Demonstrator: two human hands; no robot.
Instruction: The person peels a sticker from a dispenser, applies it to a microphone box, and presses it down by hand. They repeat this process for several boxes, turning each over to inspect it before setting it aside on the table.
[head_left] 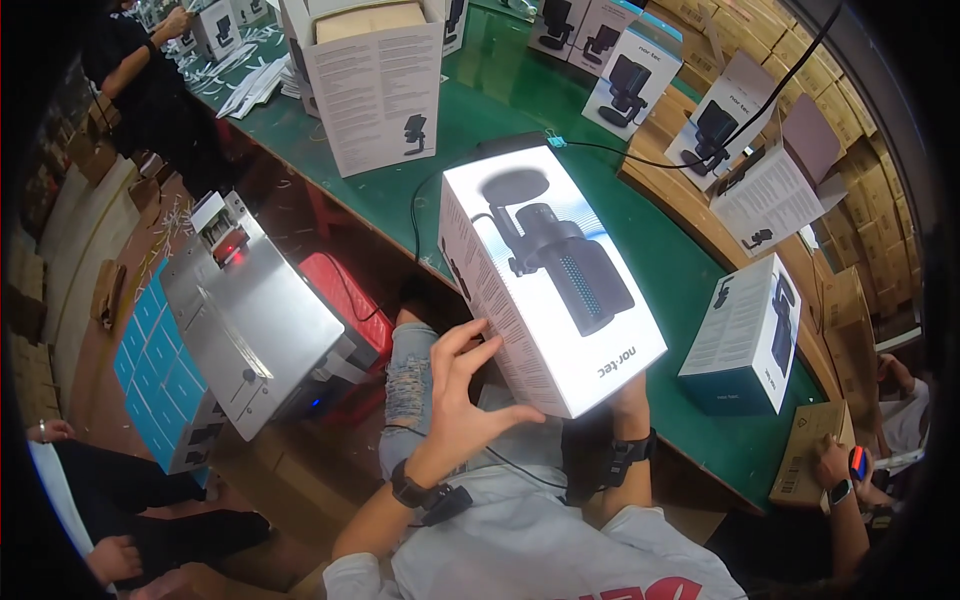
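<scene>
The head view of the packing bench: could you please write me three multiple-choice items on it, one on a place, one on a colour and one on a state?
1. Where is the white microphone box that the person holds?
A. Over the near edge of the table
B. On the floor
C. Inside a brown carton

2. What colour is the table top?
A. Red
B. Green
C. Yellow

3. How does the left hand meet the box?
A. Clenched in a fist, away from it
B. Flat on the table
C. Open, fingers spread against the box's side and lower end

Answers:
1 A, the box hangs tilted above the table's edge and the person's lap.
2 B, the bare surface between the boxes is green.
3 C, the fingers fan out along the box, while the right hand is mostly hidden under it.
</scene>
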